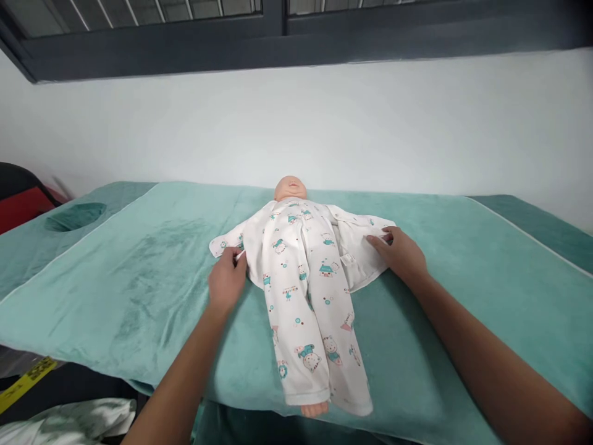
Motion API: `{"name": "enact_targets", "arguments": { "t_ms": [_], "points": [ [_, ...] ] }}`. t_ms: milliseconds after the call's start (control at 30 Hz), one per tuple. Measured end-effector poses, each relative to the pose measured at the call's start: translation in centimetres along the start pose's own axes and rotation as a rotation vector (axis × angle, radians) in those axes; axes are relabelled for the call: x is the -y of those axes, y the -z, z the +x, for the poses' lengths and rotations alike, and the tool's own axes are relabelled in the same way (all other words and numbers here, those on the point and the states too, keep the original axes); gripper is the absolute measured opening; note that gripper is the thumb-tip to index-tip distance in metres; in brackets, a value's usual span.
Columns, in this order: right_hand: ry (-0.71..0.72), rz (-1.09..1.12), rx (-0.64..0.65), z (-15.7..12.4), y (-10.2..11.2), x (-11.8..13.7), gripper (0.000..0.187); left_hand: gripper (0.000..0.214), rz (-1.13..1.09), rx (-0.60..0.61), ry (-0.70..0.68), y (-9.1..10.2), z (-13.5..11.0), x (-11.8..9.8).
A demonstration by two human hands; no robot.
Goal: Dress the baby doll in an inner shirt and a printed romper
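Note:
A baby doll (290, 187) lies on its back across a teal towel-covered table (139, 272), head toward the wall. It wears a white romper (301, 290) with small teal prints; one bare foot pokes out near the table's front edge. My left hand (227, 280) is closed, pinching the edge of the romper's sleeve on the left side. My right hand (401, 252) rests on the unfolded flap of the romper on the right side, fingers curled on the cloth.
A white wall (370, 123) runs behind the table, under a dark window frame. A round face hole (76, 216) sits in the table's left end. Red and black items (21, 204) stand at far left. Crumpled white cloth (74, 423) lies below the front edge.

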State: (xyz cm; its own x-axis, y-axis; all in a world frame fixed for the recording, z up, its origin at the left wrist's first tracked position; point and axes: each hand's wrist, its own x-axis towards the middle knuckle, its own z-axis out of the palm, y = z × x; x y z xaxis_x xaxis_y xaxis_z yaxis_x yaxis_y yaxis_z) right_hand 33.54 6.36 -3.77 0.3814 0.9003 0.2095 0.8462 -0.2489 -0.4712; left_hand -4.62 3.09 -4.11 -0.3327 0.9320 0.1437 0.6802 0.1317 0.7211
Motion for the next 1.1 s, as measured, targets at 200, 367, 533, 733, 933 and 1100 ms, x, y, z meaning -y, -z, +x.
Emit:
{"name": "enact_targets", "arguments": {
  "t_ms": [200, 367, 533, 733, 933, 1100],
  "points": [
    [0.108, 0.086, 0.077, 0.3, 0.1, 0.6, 0.040, 0.019, -0.837, 0.016, -0.023, 2.3, -1.4, -1.9],
    [0.178, 0.219, 0.044, -0.4, -0.1, -0.1, 0.037, 0.014, -0.940, 0.244, -0.320, 2.0, -3.3, -7.8],
    [0.424, 0.132, -0.209, -0.3, -1.1, 0.6, 0.040, 0.006, -0.350, 0.404, -0.675, -0.9, -5.5, -9.8],
    [0.623, -0.207, -0.181, 0.4, -2.0, 4.8, 0.034, 0.015, -0.137, 0.370, -0.847, -1.6, -6.5, -9.2],
    [0.436, -0.238, -0.092, 1.9, -1.9, 6.7, 0.030, 0.014, -0.736, 0.250, -0.415, 0.3, -2.0, -8.2],
    [0.230, -0.059, 0.039, 2.8, -0.4, 6.3, 0.042, 0.016, -0.538, 0.052, -0.147, -0.8, 5.0, -6.1]
  ]
}}
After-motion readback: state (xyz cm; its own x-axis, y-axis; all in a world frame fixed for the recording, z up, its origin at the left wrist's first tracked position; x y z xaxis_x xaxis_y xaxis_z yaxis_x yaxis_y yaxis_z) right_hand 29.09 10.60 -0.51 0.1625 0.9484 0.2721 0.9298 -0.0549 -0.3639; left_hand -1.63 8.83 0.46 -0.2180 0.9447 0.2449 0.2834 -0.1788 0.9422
